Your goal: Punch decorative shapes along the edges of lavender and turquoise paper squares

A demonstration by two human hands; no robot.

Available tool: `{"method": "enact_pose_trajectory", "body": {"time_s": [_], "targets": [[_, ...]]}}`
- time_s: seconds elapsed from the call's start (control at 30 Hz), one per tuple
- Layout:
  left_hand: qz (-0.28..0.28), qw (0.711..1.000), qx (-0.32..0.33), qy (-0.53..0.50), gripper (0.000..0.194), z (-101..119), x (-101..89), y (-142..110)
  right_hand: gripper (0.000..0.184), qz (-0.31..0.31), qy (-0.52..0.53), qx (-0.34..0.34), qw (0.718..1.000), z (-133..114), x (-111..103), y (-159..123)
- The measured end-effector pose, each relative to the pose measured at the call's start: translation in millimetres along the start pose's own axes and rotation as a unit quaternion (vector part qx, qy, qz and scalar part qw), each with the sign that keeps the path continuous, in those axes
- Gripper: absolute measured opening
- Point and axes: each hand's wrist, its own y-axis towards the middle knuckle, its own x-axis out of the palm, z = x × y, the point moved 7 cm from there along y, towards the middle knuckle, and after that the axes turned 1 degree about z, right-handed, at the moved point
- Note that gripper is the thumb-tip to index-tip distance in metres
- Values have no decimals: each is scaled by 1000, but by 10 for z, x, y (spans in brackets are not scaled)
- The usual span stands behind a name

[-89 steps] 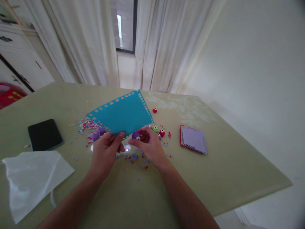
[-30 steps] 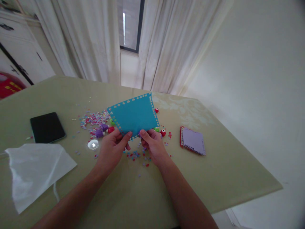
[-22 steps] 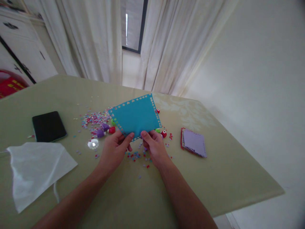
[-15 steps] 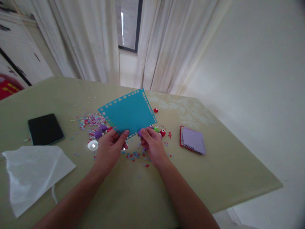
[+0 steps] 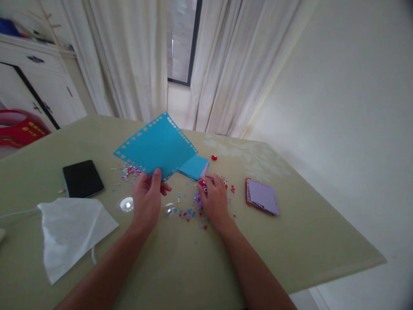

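Note:
My left hand [image 5: 148, 199] pinches the near corner of a blue paper sheet [image 5: 155, 146] with punched holes along its edges, lifted above the table. My right hand [image 5: 214, 199] rests palm down on the table among small red and purple craft punches [image 5: 202, 184], its fingers curled over them; what it holds, if anything, is hidden. A second blue sheet [image 5: 194, 166] lies flat just beyond that hand. Coloured paper confetti [image 5: 185, 213] is scattered between my hands.
A stack of lilac and red punched cards [image 5: 262, 196] lies to the right. A black phone [image 5: 83, 178] and a white cloth [image 5: 72, 229] lie at the left. One red punch [image 5: 214, 157] sits farther back. The table edge [image 5: 338, 267] runs close at the right.
My right hand has let go of the blue sheet and dropped onto the punches. My left hand has swung the sheet up and leftward, uncovering a second blue sheet.

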Motion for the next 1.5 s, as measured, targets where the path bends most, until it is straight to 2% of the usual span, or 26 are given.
{"method": "enact_pose_trajectory", "body": {"time_s": [0.07, 0.17, 0.27, 0.37, 0.47, 0.53, 0.6, 0.67, 0.73, 0.77, 0.83, 0.9, 0.97, 1.03, 1.1, 1.17, 1.27, 1.4, 1.5], "targets": [[40, 999, 1, -20, 32, -7, -72, 64, 28, -35, -15, -49, 998, -241, 98, -4], [86, 996, 9, -20, 30, -24, -166, 137, 27, -145, -28, -162, 976, -685, 417, 1], [94, 995, 20, -38, 31, -51, -198, 193, 43, -183, -48, -220, 957, -974, 715, 67], [67, 996, 31, -59, 36, -53, -160, 221, 36, -194, -70, -238, 949, -1078, 876, 92], [31, 998, 30, -51, 41, -17, -85, 179, 23, -222, -75, -229, 945, -1025, 804, -50], [-5, 1000, 10, -16, 35, -5, -11, 108, 20, -255, -58, -193, 946, -901, 660, -206], [-42, 999, -14, 31, 35, -14, 64, 21, 26, -258, -21, -155, 954, -759, 465, -327], [-64, 995, -44, 57, 37, -55, 114, -52, 32, -219, 65, -107, 968, -613, 255, -345], [-75, 992, -77, 67, 40, -126, 144, -90, 29, -161, 198, -31, 966, -436, 97, -274], [-79, 990, -91, 67, 41, -164, 153, -96, 25, -134, 275, 19, 952, -337, 56, -229], [-89, 988, -107, 72, 43, -227, 160, -89, 24, -107, 416, 124, 894, -164, 66, -163], [-96, 986, -106, 90, 43, -261, 145, -70, 30, -115, 513, 212, 824, -73, 137, -150], [-102, 982, -93, 130, 41, -265, 107, -56, 33, -133, 555, 261, 779, -59, 175, -168], [-112, 973, -60, 194, 37, -235, 72, -55, 29, -139, 563, 275, 767, -75, 150, -185], [-127, 957, -7, 260, 36, -177, 64, -64, 25, -129, 559, 269, 774, -94, 93, -189], [-134, 947, 17, 292, 39, -150, 61, -71, 30, -114, 563, 263, 775, -101, 54, -187], [-127, 945, 8, 303, 38, -145, 50, -61, 41, -104, 583, 264, 761, -89, 71, -183], [-112, 944, 28, 310, 36, -67, 59, -61, 35, -124, 593, 267, 749, -80, 161, -183], [-105, 949, 18, 298, 32, -53, 44, -77, 37, -131, 616, 304, 715, -68, 225, -214]]}}
